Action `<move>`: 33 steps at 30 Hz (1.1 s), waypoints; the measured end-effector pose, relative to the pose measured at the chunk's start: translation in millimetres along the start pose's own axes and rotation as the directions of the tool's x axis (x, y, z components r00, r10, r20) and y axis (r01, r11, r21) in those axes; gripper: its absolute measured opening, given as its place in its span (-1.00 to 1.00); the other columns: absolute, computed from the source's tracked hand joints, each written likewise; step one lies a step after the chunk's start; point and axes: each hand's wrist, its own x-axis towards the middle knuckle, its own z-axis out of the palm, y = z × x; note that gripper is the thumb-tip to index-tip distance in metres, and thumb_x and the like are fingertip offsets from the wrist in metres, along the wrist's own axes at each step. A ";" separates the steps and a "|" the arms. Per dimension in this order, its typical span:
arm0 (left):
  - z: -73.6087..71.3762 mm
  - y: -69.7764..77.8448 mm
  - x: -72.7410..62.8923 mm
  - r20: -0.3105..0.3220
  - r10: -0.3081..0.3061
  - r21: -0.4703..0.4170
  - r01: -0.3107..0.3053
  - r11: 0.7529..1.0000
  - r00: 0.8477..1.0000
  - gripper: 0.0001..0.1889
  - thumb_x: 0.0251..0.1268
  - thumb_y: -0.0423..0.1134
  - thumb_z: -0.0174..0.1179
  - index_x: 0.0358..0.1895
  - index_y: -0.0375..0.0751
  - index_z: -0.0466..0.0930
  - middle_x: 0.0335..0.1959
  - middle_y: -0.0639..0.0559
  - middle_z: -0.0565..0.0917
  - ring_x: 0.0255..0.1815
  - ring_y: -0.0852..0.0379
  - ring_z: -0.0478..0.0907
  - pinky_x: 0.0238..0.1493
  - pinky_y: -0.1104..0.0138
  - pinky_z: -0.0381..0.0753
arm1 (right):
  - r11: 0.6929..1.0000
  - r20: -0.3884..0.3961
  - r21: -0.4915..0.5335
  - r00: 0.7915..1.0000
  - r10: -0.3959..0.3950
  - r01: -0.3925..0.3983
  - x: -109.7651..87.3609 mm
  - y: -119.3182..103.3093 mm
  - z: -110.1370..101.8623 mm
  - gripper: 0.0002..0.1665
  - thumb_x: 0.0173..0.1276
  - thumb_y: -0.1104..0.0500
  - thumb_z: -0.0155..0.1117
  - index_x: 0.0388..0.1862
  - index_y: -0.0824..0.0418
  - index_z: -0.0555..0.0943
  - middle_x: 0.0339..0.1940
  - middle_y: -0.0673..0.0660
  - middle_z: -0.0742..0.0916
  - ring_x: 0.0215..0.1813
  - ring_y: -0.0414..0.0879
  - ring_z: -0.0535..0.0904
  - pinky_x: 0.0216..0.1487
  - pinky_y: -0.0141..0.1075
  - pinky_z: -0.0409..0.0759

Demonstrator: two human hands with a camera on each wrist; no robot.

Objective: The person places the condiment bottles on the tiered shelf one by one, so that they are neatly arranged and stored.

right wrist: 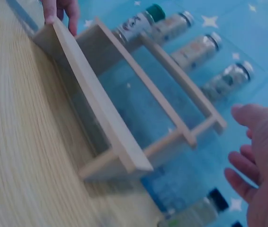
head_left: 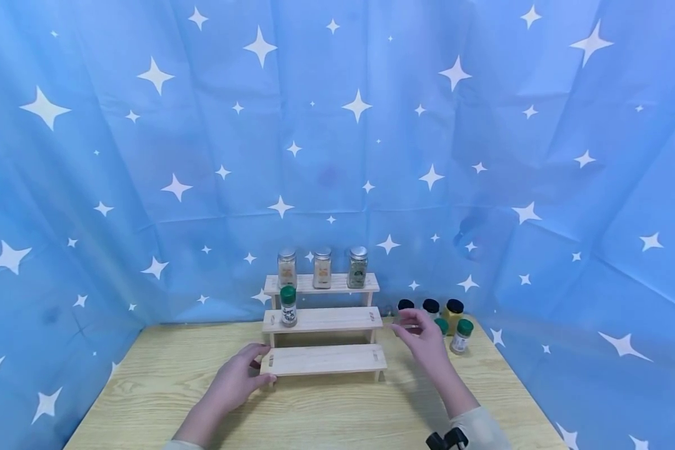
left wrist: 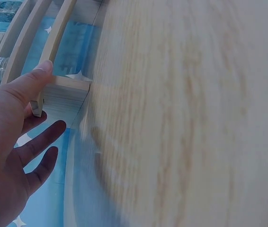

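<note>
A three-tier wooden rack stands on the table. My left hand pinches the left end of its lowest shelf, the thumb on one face and a fingertip on the other; in the left wrist view the remaining fingers spread loosely. On the top shelf are three silver-capped glass jars. A green-capped shaker stands at the left of the middle shelf. My right hand, fingers bent loosely and holding nothing, hovers right of the rack, in front of several black- and green-capped jars.
The wood-grain table reaches back to a blue star-print curtain, which also hangs along both sides. One green-capped shaker stands near the table's right edge. A black device is strapped at the right wrist.
</note>
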 end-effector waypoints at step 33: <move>-0.3 1.9 -2.5 -0.007 -0.004 -0.008 0.004 1.000 1.000 -0.29 0.26 -0.10 0.66 0.47 -0.07 0.64 0.46 -0.04 0.65 0.04 0.11 0.75 0.02 0.08 0.82 | 0.969 -0.157 -0.175 0.976 0.148 -0.175 -4.5 63.0 -58.4 -0.31 0.63 0.20 0.42 0.60 0.37 0.42 0.49 0.42 0.48 0.50 0.42 0.45 0.48 0.29 0.53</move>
